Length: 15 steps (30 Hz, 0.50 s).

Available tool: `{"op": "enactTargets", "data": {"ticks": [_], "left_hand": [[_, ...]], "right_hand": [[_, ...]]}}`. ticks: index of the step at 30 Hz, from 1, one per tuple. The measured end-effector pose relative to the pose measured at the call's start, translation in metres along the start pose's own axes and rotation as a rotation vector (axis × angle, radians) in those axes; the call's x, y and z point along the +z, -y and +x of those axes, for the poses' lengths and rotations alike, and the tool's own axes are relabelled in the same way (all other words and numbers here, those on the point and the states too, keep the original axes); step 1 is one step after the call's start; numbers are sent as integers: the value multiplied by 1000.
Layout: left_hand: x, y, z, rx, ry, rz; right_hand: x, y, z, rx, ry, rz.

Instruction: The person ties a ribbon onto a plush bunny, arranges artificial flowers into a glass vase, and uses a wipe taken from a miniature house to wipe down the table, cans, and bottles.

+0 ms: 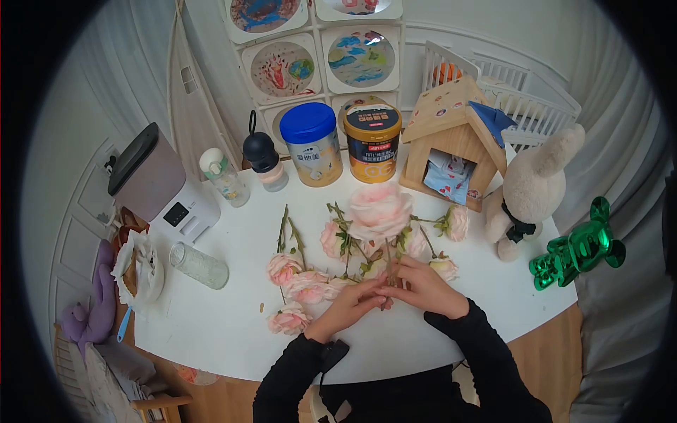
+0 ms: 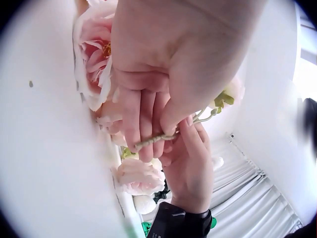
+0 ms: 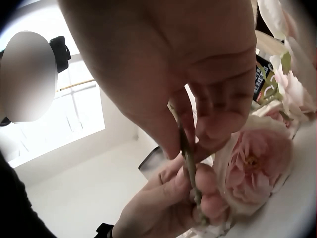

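In the head view a large pale pink artificial rose (image 1: 381,211) stands upright over the table, its bloom away from the body. My left hand (image 1: 350,304) pinches the lower stem (image 2: 156,141) between thumb and fingers, near its cut end. Just above, my right hand (image 1: 431,287) also pinches the stem, and the fingers of both hands meet there. Around the hands lie several more pink roses, among them one bloom (image 1: 289,319) left of my left hand and another (image 1: 444,268) beyond my right hand.
A glass jar (image 1: 199,266) lies at left on the white table (image 1: 211,317). Along the back stand a blue-lidded can (image 1: 310,144), a dark-lidded tub (image 1: 372,144), bottles and a wooden house (image 1: 451,141). At right are a plush rabbit (image 1: 532,176) and a green bear figure (image 1: 578,250).
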State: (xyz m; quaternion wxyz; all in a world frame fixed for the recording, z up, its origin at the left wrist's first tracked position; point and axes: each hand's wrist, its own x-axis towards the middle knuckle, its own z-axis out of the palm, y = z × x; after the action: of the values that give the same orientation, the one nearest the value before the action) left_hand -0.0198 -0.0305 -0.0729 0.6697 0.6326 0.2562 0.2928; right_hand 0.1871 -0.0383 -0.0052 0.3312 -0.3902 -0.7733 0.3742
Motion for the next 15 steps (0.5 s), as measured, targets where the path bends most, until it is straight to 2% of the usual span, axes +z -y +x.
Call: {"op": "enactTargets", "data": {"ticks": [2,4,5,7,8,10,11,13,15], "left_hand": [[0,-4,0,37,27,49],[1,-1,2,65,55,88],[2,3,3,67,38,29],[6,10,4,62,20,-38],[7,12,6,62,-13,-76],[9,13,6,55,-43,-112],[9,12,5,57,-77,-92],[6,10,7,69,-110,-65],[7,14,8,151,-211,-17]], "right_hand": [[-15,-2,-4,36,-15,-69],[-34,-11,-13,2,-331,-60],[-42,-17,-18,7,-322,-62],[-53,-33,-27,96,-480,-252],[-52,-40,-30,103,-477,-250],[-46,-49,-40,331,-365,-391],[-42,-52,-43,334,-368,-386],[-39,-54,-43,386,-183,-178],[-34,-50,-41,388,-157,-205]]}}
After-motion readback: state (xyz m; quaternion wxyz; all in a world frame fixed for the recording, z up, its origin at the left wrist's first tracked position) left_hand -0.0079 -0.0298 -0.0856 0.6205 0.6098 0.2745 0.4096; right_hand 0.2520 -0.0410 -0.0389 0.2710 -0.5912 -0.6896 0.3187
